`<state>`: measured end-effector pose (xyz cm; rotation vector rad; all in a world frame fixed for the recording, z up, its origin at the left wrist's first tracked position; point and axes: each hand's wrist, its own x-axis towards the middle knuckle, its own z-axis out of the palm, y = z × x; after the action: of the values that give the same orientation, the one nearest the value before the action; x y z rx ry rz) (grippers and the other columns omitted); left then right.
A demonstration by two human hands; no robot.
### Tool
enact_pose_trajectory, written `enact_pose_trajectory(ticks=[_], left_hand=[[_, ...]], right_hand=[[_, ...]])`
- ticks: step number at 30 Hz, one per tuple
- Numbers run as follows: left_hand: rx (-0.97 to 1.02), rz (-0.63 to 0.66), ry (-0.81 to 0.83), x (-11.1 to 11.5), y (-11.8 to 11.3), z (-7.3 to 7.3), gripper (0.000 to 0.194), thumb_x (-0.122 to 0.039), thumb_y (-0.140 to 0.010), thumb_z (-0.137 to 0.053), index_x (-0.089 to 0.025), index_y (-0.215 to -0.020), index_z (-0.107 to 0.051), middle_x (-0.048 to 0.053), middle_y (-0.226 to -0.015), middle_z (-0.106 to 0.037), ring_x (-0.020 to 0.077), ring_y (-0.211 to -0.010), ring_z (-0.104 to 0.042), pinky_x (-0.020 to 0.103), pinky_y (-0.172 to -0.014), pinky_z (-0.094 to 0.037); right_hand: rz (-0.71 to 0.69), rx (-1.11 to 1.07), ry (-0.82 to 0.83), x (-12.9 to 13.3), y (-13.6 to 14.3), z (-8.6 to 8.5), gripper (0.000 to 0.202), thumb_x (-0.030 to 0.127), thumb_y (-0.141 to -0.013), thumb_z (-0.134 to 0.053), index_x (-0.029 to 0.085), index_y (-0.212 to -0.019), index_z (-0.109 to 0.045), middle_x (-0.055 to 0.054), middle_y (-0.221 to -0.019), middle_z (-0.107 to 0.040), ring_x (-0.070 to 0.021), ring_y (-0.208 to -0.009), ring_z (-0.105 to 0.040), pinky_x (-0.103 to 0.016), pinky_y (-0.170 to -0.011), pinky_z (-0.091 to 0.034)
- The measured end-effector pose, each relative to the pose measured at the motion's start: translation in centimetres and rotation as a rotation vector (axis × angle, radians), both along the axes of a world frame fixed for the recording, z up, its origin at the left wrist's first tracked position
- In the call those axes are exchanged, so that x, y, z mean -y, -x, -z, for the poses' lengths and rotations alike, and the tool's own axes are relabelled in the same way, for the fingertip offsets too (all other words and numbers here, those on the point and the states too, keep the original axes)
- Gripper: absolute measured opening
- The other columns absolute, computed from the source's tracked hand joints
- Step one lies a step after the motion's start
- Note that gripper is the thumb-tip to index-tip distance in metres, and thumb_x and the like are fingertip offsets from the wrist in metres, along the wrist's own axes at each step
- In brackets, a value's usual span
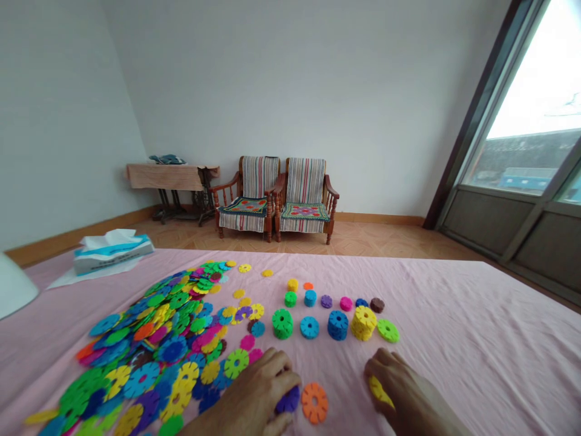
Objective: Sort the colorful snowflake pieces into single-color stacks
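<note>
My left hand (256,393) is low on the pink-covered table, its thumb and fingers closed around a purple notched plastic disc (288,401). An orange disc (315,403) lies flat just right of it. My right hand (402,387) curls over a yellow disc (380,392), partly hidden under the fingers. Beyond both hands runs a row of sorted discs: a green stack (282,324), a light blue stack (309,327), a dark blue stack (338,325), a tall yellow stack (364,323) and a lime disc (388,330).
A large mixed heap of discs (175,348) spreads across the table's left side. Small stacks, among them a green one (290,299) and a brown one (377,304), stand behind the larger row. A tissue box (113,253) sits at the back left. Two wooden chairs (305,181) stand beyond.
</note>
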<state>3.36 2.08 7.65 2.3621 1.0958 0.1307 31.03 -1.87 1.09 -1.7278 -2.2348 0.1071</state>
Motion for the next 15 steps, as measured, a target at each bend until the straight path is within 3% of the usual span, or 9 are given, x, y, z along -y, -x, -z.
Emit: enact_pose_trajectory(ticks=[4,7,11,15], left_hand=[[0.065,0.008,-0.025,0.1,0.2,0.4,0.035,-0.014,-0.073,-0.068,-0.027,-0.106,-0.067,0.004,-0.108,-0.062,0.0240,-0.103,-0.054,0.033,-0.089,-0.044],[0.138,0.001,-0.092,0.3,0.6,0.8,0.041,-0.015,-0.072,-0.070,-0.029,-0.111,-0.066,0.003,-0.109,-0.064,0.0241,-0.103,-0.055,0.033,-0.090,-0.044],[0.198,-0.014,-0.165,0.3,1.7,0.8,0.036,-0.015,-0.075,-0.067,-0.029,-0.109,-0.067,0.002,-0.107,-0.066,0.0230,-0.102,-0.057,0.032,-0.091,-0.045],[0.258,-0.137,-0.282,-1.4,3.9,0.9,0.027,-0.015,-0.082,-0.056,-0.027,-0.102,-0.070,0.003,-0.100,-0.069,0.0204,-0.098,-0.062,0.031,-0.090,-0.046]], right_hand=[[-0.049,-0.035,-0.170,-0.1,0.0,0.1,0.027,0.008,-0.070,-0.055,0.023,-0.090,-0.064,-0.009,-0.096,-0.067,-0.0247,-0.081,-0.065,-0.033,-0.067,-0.054],[-0.075,-0.145,-0.314,-0.3,1.4,-0.6,0.026,0.014,-0.079,-0.052,0.022,-0.103,-0.060,-0.011,-0.102,-0.066,-0.0246,-0.088,-0.065,-0.034,-0.071,-0.055],[-0.141,-0.287,-0.194,-0.4,4.1,-0.7,0.016,0.019,-0.090,-0.045,0.022,-0.098,-0.058,-0.005,-0.088,-0.066,-0.0157,-0.072,-0.067,-0.025,-0.063,-0.052],[-0.159,-0.330,-0.057,-0.5,6.1,0.9,0.019,0.026,-0.093,-0.043,0.022,-0.083,-0.059,-0.001,-0.076,-0.064,-0.0107,-0.058,-0.063,-0.019,-0.052,-0.045]])
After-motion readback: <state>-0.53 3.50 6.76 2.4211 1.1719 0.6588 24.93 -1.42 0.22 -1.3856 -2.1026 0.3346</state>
